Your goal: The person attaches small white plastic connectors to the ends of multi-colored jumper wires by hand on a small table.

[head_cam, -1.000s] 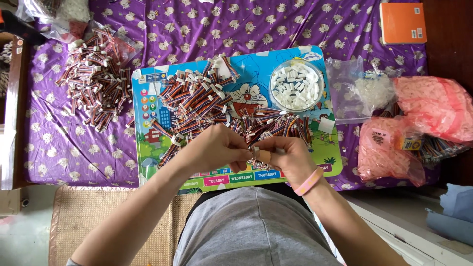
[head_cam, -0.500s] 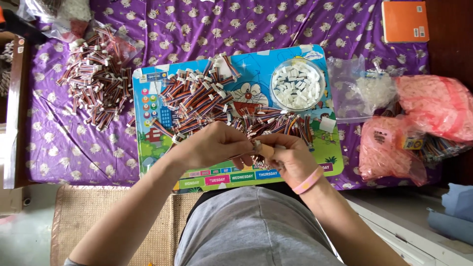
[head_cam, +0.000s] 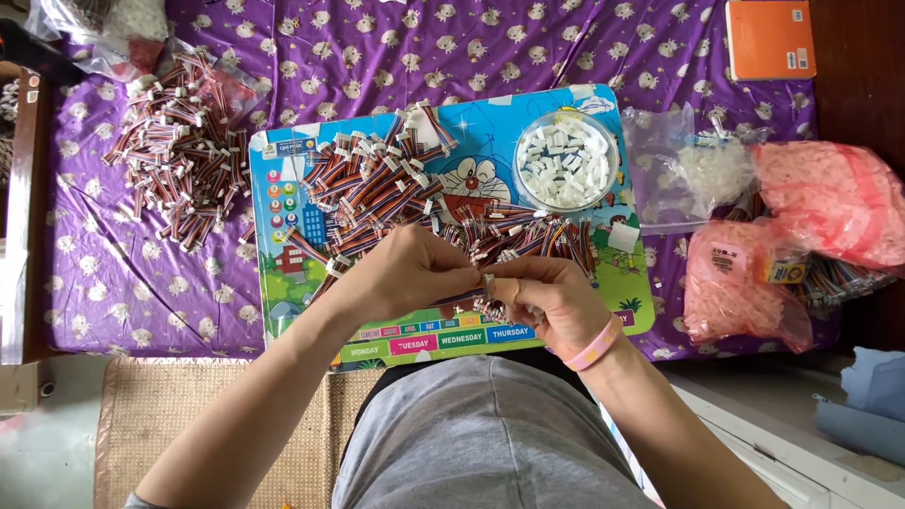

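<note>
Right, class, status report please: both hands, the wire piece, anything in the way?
Left hand and right hand pinch one short striped wire lead between them. Held above colourful picture board. Loose wire pile lies beyond; nothing blocks.

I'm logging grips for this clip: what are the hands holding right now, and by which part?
Both hands pinch one short multicoloured wire lead: left hand on the wires, right hand at its end. The exact finger contact is hidden.
</note>
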